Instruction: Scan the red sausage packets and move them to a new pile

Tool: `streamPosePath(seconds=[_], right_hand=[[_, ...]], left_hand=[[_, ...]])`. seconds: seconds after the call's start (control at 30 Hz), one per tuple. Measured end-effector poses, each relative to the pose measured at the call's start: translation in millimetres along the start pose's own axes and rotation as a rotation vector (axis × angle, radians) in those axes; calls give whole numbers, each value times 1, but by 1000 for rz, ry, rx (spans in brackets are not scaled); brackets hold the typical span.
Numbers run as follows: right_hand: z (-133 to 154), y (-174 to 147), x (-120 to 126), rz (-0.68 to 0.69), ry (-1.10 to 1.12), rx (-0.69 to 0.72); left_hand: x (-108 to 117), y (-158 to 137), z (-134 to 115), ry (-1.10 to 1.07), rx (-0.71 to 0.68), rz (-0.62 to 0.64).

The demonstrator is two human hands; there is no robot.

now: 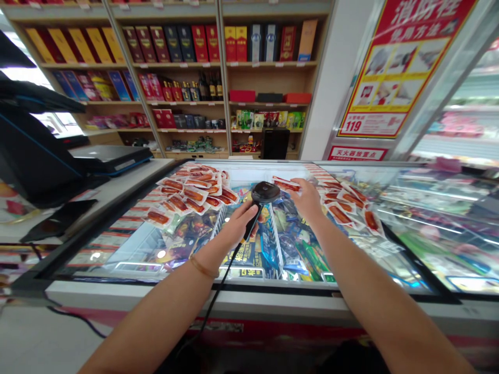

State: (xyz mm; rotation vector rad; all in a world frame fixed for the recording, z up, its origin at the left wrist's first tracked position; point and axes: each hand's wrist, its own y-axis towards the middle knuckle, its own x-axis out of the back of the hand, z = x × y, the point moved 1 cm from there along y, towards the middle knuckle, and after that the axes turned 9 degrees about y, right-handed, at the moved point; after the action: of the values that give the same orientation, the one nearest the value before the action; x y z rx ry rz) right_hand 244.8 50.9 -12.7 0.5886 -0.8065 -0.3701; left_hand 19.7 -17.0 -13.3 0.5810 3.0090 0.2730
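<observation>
My left hand (242,221) is wrapped round the handle of a black corded barcode scanner (265,191), held over the glass top of a chest freezer (132,254). Just right of the scanner's head, my right hand (306,196) pinches a packaged sausage (286,183) in clear wrapping by its right end. A pile of similar packaged sausages (195,193) lies on the glass to the left. More packs (349,205) rest in a smaller group to the right of my right hand.
Under the glass, white wire baskets (277,244) hold colourful frozen packs. A black scale (111,158) stands on the counter at left. The scanner's cable (218,291) runs down over the freezer's front edge. Behind are shelves (175,65) of boxes and bottles, and a red-and-yellow sign (405,67).
</observation>
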Motion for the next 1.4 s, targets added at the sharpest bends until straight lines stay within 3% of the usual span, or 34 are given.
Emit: streamPosePath(seconds=[0.17, 0.33, 0.5, 0.67, 0.77, 0.87, 0.97, 1.07, 1.2, 1.4], right_hand=[[-1, -3, -9, 18, 4, 36], [16, 1, -30, 12, 89, -16], [73, 32, -68, 111, 301, 1], [144, 64, -132, 194, 340, 119], [175, 70, -170, 220, 248, 36], [189, 66, -194, 226, 203, -56], [186, 58, -196, 198, 191, -44], [162, 49, -178, 149, 174, -17], [96, 35, -129, 117, 36, -64], [-20, 14, -43, 93, -340, -279]], left_hand=[[-1, 1, 0, 9, 24, -73], [13, 0, -24, -50, 61, -338], [69, -9, -57, -151, 44, -592], [145, -38, -64, -84, -38, -875], [177, -58, -59, -71, -22, -977], [192, -68, -55, -67, -2, -999], [188, -67, -55, -66, 8, -986], [169, -57, -57, -77, 11, -938], [128, -34, -53, -88, 22, -784], [47, 4, -42, -106, 64, -517]])
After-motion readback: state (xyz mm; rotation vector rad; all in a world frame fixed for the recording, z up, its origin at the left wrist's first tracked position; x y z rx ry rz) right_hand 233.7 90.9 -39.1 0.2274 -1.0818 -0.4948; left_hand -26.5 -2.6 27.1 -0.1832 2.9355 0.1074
